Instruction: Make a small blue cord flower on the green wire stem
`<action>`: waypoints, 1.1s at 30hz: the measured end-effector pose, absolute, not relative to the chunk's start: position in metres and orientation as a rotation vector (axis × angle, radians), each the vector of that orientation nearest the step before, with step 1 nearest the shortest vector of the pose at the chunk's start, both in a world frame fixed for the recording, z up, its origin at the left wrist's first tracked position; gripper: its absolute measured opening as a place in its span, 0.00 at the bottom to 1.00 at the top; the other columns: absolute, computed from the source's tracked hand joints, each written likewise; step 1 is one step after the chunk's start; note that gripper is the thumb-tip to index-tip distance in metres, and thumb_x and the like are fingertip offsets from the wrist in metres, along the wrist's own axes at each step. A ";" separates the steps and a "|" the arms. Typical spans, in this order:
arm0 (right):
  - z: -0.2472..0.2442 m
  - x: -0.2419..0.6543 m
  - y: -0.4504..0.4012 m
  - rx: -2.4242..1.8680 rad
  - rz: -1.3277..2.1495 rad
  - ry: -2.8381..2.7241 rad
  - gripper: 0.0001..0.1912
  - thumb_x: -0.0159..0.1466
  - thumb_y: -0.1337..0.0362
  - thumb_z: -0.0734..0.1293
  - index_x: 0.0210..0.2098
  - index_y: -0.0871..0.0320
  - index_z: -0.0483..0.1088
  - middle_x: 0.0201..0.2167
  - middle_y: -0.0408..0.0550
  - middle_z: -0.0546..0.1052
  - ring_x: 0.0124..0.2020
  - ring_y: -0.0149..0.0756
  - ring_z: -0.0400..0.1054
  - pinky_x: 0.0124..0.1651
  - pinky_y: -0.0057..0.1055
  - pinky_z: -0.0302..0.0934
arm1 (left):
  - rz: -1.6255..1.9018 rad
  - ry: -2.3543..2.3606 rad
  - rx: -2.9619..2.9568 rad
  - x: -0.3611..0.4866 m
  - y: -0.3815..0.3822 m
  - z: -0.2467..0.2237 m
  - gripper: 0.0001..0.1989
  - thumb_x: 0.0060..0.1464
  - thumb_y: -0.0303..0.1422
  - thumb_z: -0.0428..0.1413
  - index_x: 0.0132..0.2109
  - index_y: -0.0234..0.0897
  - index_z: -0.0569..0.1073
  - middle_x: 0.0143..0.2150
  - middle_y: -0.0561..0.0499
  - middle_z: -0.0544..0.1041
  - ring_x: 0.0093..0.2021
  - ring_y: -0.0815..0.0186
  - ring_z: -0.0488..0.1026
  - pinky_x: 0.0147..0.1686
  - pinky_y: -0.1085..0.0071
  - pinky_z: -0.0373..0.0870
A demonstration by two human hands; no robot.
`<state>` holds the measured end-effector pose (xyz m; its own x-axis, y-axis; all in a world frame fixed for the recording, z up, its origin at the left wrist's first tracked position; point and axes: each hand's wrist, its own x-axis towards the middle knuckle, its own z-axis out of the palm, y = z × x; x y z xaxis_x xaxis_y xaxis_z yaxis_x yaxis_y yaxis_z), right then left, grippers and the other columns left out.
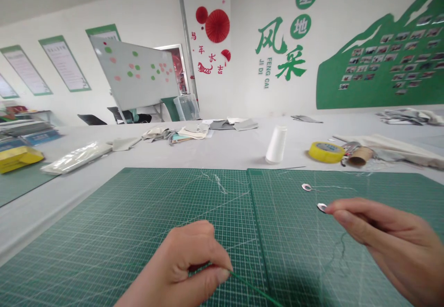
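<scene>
My left hand [194,263] is closed, thumb and forefinger pinching a green thread [255,289]. From the fingertips the thread runs down to the right, out of the picture. Over the right cutting mat [391,191], my right hand [388,240] pinches the edge of a small, pale oval needle threader [322,207]. A second needle threader [306,187] lies on the mat just beyond, with a thin line trailing from it to the right. Below my right hand a dark green strand [342,247] curls over the mat; where it begins is hidden.
Loose white threads [219,184] lie on the left cutting mat [149,205]. Behind the mats are a white thread cone [276,145], a yellow tape roll [326,152], a cardboard tube [360,156] and fabric pieces [194,132]. A plastic-wrapped pack [78,156] and yellow box [21,158] sit left.
</scene>
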<state>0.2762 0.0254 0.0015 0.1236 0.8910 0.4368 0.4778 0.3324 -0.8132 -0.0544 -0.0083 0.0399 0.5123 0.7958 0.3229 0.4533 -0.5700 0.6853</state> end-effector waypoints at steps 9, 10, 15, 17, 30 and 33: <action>-0.021 0.226 0.043 -1.369 0.804 -1.895 0.15 0.62 0.55 0.64 0.25 0.57 0.75 0.19 0.41 0.72 0.22 0.33 0.66 0.24 0.28 0.60 | 1.079 0.591 1.060 -0.028 -0.011 0.031 0.05 0.51 0.32 0.63 0.29 0.37 0.79 0.43 0.47 0.76 0.33 0.69 0.73 0.33 0.73 0.70; -0.026 0.222 0.043 -1.366 0.800 -1.922 0.15 0.61 0.56 0.64 0.23 0.57 0.75 0.18 0.40 0.72 0.21 0.33 0.66 0.23 0.28 0.59 | 1.066 0.537 0.931 -0.024 -0.011 0.030 0.04 0.52 0.30 0.63 0.30 0.37 0.79 0.42 0.48 0.77 0.33 0.69 0.75 0.33 0.74 0.71; -0.034 0.223 0.042 -1.388 0.637 -1.980 0.11 0.61 0.62 0.65 0.26 0.54 0.77 0.24 0.44 0.77 0.29 0.40 0.72 0.34 0.36 0.66 | 1.143 0.572 0.579 -0.014 -0.004 0.021 0.05 0.52 0.24 0.63 0.30 0.33 0.76 0.35 0.49 0.81 0.36 0.71 0.78 0.41 0.78 0.73; -0.030 0.225 0.039 -1.365 0.417 -1.964 0.08 0.59 0.63 0.66 0.35 0.54 0.78 0.40 0.51 0.79 0.46 0.50 0.70 0.51 0.49 0.61 | 1.168 0.630 0.574 -0.013 -0.001 0.019 0.06 0.52 0.25 0.63 0.29 0.32 0.75 0.35 0.48 0.81 0.36 0.70 0.78 0.42 0.77 0.73; -0.035 0.144 0.001 -1.030 1.236 -1.605 0.13 0.66 0.53 0.62 0.44 0.53 0.69 0.27 0.41 0.73 0.30 0.35 0.68 0.32 0.31 0.62 | 1.196 0.728 0.710 0.012 -0.002 0.000 0.07 0.50 0.29 0.62 0.27 0.34 0.73 0.31 0.50 0.77 0.32 0.69 0.70 0.36 0.74 0.66; -0.038 0.144 0.000 -1.194 1.059 -1.596 0.13 0.66 0.51 0.60 0.40 0.53 0.67 0.22 0.38 0.66 0.25 0.33 0.61 0.28 0.29 0.55 | 1.273 0.785 0.700 0.013 0.000 -0.001 0.07 0.48 0.29 0.64 0.27 0.34 0.73 0.30 0.52 0.74 0.35 0.67 0.69 0.40 0.72 0.64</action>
